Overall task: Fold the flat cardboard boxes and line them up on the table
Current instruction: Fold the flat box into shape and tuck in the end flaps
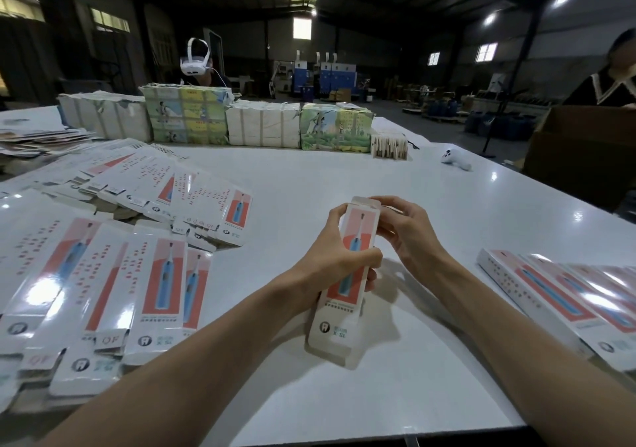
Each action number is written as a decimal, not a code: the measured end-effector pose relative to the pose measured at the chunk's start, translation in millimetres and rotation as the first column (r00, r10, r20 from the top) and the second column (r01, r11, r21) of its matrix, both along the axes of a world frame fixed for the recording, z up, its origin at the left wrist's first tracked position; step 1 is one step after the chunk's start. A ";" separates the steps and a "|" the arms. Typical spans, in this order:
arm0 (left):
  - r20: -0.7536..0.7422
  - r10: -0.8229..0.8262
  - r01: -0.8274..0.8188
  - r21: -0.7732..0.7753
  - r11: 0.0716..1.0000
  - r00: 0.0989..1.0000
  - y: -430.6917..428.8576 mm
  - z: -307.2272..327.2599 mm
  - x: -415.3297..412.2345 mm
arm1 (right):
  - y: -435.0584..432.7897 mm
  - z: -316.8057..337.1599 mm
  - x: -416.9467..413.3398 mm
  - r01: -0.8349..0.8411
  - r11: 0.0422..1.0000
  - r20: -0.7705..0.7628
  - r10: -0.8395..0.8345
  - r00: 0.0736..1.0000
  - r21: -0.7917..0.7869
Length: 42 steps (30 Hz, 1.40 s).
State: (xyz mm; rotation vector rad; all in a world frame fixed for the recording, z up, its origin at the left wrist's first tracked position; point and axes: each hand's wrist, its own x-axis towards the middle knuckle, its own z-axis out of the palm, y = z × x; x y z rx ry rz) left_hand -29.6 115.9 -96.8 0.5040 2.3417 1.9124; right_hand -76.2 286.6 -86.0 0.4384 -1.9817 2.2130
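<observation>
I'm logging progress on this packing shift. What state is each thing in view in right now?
held box, opened up, top flap open, in both hands.
left hand, grips the box's middle.
right hand, pinches the box's top end.
flat boxes, unfolded, lying overlapped on the left.
folded boxes, closed, lined up on the right.
wrapped bundles, standing in a row at the far edge.
</observation>
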 end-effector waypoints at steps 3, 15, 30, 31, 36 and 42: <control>0.017 0.012 -0.012 -0.016 1.000 1.000 -0.8 0.4 -1.1 | 2.0 1.8 1.7 0.014 0.999 -0.055 -0.011 0.998 0.045; -0.023 0.024 -0.025 -0.051 0.998 0.999 -0.8 -1.1 2.4 | 0.9 12.0 1.5 -0.023 0.999 0.099 0.026 0.995 -0.035; -0.020 0.036 -0.037 -0.046 0.998 0.999 1.1 0.8 3.1 | 6.5 11.7 -0.9 -0.066 0.996 0.126 0.072 0.989 -0.053; -0.024 0.036 -0.037 -0.051 0.998 0.999 0.8 1.2 3.6 | 7.1 11.7 -0.8 -0.076 0.995 0.129 0.083 0.988 -0.059; -0.011 0.069 -0.069 -0.018 0.997 0.998 -2.1 2.2 2.3 | 1.7 10.4 2.3 -0.146 0.988 0.129 0.151 0.980 -0.050; 0.051 0.071 -0.075 0.068 0.995 0.996 -4.0 4.7 0.7 | -3.9 9.7 7.4 -0.163 0.986 0.081 0.164 0.983 -0.023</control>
